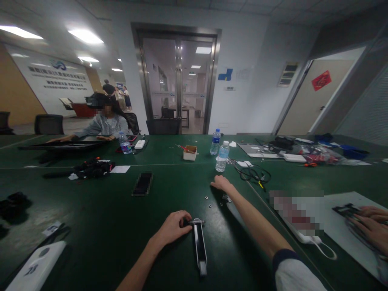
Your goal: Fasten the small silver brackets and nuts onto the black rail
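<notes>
Left hand (173,227): my fingers pinch one end of the crossbar (199,221) | Right hand (222,184): curled near the water bottle (222,157), grip I cannot tell | Progress: crossbar tops metal frame (197,245) on desk (172,184); small rings (206,197) loose, seemingly unfitted

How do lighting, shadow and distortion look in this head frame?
Head view: ceiling lights blown out at upper left; dull glare on the green table at left; dark shadow beside the right forearm; wide-angle stretching toward the edges; pixelation over the dark item left of centre.
</notes>
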Demonstrator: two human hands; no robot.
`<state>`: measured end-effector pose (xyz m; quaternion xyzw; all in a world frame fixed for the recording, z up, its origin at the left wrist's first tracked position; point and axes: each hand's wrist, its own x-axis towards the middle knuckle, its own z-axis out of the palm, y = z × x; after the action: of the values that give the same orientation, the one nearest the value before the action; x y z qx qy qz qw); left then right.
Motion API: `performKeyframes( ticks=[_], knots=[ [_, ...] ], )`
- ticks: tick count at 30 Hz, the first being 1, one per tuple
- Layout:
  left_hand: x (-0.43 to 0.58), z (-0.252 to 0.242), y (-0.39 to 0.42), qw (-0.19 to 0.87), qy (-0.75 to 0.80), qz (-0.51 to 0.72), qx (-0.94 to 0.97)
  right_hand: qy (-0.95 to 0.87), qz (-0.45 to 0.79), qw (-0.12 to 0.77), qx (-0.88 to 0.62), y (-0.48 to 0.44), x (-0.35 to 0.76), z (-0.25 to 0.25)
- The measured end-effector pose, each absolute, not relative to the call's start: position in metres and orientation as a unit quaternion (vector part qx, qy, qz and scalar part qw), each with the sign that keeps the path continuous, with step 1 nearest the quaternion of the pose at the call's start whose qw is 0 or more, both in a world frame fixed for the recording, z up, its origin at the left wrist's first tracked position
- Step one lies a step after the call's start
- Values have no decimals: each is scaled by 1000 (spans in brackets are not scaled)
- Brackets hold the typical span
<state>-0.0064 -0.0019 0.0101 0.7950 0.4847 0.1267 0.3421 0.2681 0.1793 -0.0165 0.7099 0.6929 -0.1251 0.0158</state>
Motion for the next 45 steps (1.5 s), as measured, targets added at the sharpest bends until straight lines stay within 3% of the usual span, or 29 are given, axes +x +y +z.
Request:
performKeyframes(
  ticks=[16, 27, 45],
  knots=[
    [-7, 3, 3, 344, 475, 147, 797, 775, -233, -229, 542, 41, 231, -11],
    [-4, 1, 5, 336, 469, 153, 803, 722, -299, -396, 483, 16, 226, -26],
    [6, -7, -10, 289, 406, 251, 830, 760, -345, -368, 410, -10, 204, -11]
  ],
)
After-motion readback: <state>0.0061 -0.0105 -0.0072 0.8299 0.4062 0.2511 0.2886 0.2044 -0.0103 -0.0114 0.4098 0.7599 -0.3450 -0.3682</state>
